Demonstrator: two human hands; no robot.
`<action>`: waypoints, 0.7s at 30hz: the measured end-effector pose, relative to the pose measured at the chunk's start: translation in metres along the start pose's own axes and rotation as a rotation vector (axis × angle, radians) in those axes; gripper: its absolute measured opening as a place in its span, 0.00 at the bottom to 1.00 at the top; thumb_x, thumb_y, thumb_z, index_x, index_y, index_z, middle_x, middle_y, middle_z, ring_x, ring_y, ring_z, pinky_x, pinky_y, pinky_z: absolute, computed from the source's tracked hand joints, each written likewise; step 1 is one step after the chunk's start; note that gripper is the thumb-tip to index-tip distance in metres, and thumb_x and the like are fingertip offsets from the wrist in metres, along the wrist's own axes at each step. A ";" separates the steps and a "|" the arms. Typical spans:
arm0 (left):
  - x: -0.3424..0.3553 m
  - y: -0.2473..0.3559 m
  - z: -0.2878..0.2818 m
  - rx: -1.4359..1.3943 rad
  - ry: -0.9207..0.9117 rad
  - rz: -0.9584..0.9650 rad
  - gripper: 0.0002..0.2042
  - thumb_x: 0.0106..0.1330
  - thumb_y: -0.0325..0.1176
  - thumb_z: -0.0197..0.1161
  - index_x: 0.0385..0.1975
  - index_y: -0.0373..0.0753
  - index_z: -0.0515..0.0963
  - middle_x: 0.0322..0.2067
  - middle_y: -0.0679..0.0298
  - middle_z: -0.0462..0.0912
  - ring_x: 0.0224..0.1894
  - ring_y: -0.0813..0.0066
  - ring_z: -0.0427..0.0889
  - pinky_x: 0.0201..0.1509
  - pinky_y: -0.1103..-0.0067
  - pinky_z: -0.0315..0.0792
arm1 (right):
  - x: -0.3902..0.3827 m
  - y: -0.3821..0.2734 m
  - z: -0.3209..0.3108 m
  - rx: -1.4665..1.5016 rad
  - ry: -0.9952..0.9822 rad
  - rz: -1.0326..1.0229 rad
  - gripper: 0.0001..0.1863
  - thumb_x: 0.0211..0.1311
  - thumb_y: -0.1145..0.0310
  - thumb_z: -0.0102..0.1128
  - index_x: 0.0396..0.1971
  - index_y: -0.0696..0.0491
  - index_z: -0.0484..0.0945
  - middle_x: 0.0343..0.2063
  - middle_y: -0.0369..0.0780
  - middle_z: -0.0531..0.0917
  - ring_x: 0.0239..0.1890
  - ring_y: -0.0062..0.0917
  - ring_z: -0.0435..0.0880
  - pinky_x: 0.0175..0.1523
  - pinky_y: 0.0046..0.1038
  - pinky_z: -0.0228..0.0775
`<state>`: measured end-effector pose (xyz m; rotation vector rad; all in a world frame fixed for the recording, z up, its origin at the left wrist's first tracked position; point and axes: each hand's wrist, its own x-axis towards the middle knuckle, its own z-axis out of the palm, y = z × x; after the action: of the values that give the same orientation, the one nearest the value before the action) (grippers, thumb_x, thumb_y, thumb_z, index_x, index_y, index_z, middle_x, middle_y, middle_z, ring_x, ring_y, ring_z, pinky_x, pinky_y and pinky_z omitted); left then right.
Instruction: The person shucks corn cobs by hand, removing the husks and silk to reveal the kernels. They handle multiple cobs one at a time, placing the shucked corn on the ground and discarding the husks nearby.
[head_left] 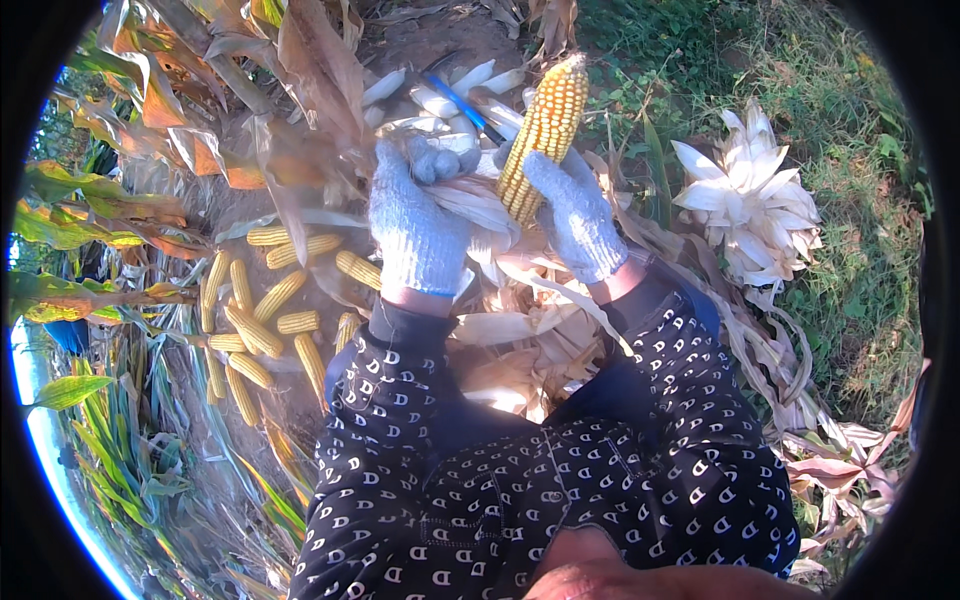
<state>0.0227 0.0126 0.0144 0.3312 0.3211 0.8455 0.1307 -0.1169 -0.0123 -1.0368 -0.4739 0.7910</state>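
My right hand (577, 210), in a pale knitted glove, is closed around a bare yellow ear of corn (548, 125) that stands tilted, its tip up and to the right. In the same kind of glove, my left hand (418, 220) grips a bunch of dry corn husk (477, 205) close to the ear's lower end. Whether the husk still joins the ear's base is hidden between the hands. Beyond my hands lie several ears in pale husks (440, 103), with a blue strip-like object (462, 105) across them.
Several husked yellow ears (255, 330) lie on the soil to my left. Loose husks (530, 345) are heaped between my legs. A pale clump of opened husks (745, 205) sits on the grass at right. Dry corn stalks (310, 80) lean in at the upper left.
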 end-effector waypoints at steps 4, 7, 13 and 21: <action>0.008 0.023 -0.015 0.108 0.003 0.060 0.16 0.80 0.45 0.57 0.30 0.43 0.71 0.22 0.70 0.67 0.27 0.73 0.72 0.50 0.62 0.80 | 0.015 -0.015 -0.020 0.500 0.119 -0.032 0.29 0.77 0.58 0.58 0.68 0.59 0.64 0.58 0.47 0.77 0.60 0.36 0.78 0.71 0.42 0.69; 0.014 0.042 -0.026 0.020 -0.091 0.092 0.15 0.81 0.44 0.54 0.33 0.41 0.73 0.24 0.70 0.73 0.31 0.72 0.75 0.53 0.65 0.77 | 0.017 -0.032 -0.032 0.663 0.155 -0.076 0.29 0.79 0.58 0.55 0.72 0.53 0.58 0.68 0.47 0.69 0.70 0.42 0.70 0.77 0.51 0.59; 0.023 0.046 -0.030 0.282 0.118 0.071 0.12 0.81 0.40 0.54 0.43 0.37 0.77 0.35 0.65 0.79 0.40 0.72 0.77 0.56 0.67 0.75 | 0.013 -0.046 -0.037 0.455 0.188 -0.165 0.32 0.78 0.65 0.55 0.75 0.53 0.53 0.71 0.51 0.67 0.72 0.49 0.70 0.76 0.52 0.62; -0.005 0.009 -0.003 1.378 -0.171 0.633 0.30 0.63 0.38 0.75 0.63 0.34 0.73 0.54 0.55 0.81 0.55 0.65 0.79 0.62 0.71 0.72 | 0.007 -0.033 -0.031 -0.344 0.290 -0.312 0.32 0.72 0.73 0.60 0.72 0.60 0.61 0.69 0.48 0.73 0.69 0.35 0.75 0.72 0.36 0.67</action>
<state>0.0124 0.0149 0.0157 1.8506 0.6242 1.0923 0.1680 -0.1390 0.0034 -1.3332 -0.5162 0.2781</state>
